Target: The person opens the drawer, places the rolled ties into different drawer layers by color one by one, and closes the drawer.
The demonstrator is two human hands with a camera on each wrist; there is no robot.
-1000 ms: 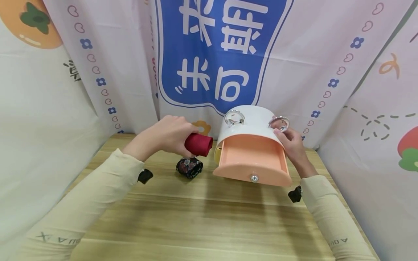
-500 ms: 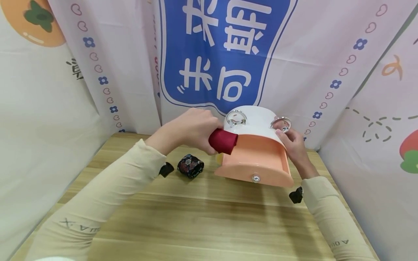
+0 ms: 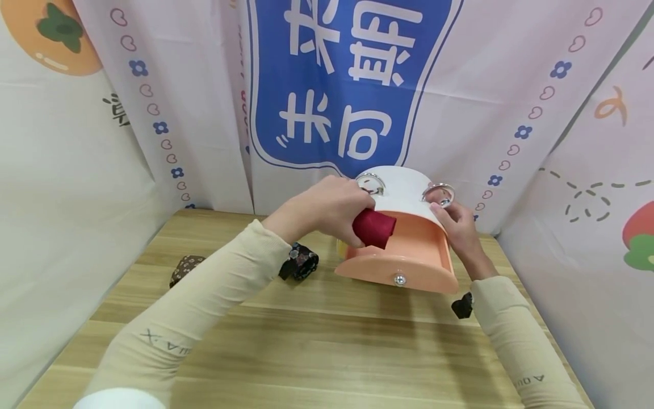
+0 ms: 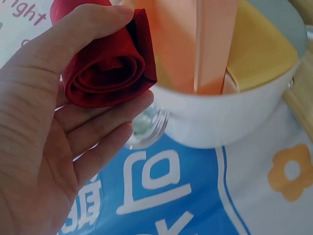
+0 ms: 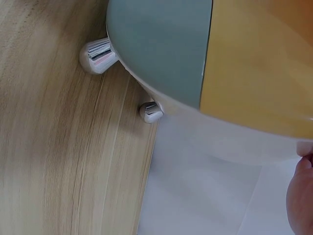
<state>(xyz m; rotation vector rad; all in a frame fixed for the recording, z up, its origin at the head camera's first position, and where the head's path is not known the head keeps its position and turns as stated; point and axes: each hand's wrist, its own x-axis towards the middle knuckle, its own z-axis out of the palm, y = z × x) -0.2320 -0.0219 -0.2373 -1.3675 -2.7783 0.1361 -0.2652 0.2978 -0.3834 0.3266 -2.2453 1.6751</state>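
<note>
My left hand (image 3: 343,209) grips a rolled red necktie (image 3: 375,228) over the open top drawer (image 3: 403,250) of a small white storage box (image 3: 395,190). In the left wrist view, the necktie's coiled end (image 4: 110,78) faces the camera, pinched between thumb and fingers. The peach drawer is pulled out, with a clear round knob (image 3: 400,280) on its front. At the box's upper right side, beside a silver ring (image 3: 438,195), my right hand (image 3: 458,230) holds the box, its thumb in front. Only a bit of that hand (image 5: 301,200) shows in the right wrist view.
Left of the box lies a dark floral rolled necktie (image 3: 305,262), partly behind my left sleeve. A brown patterned roll (image 3: 186,268) lies farther left on the wooden table (image 3: 306,352). Yellow (image 5: 254,63) and grey-green (image 5: 161,49) drawer fronts sit below, above silver feet (image 5: 98,56). Printed cloth hangs behind.
My left hand has carried the red necktie rightward, from beside the box to over the open drawer. The brown roll has come into sight. My right hand stays on the box.
</note>
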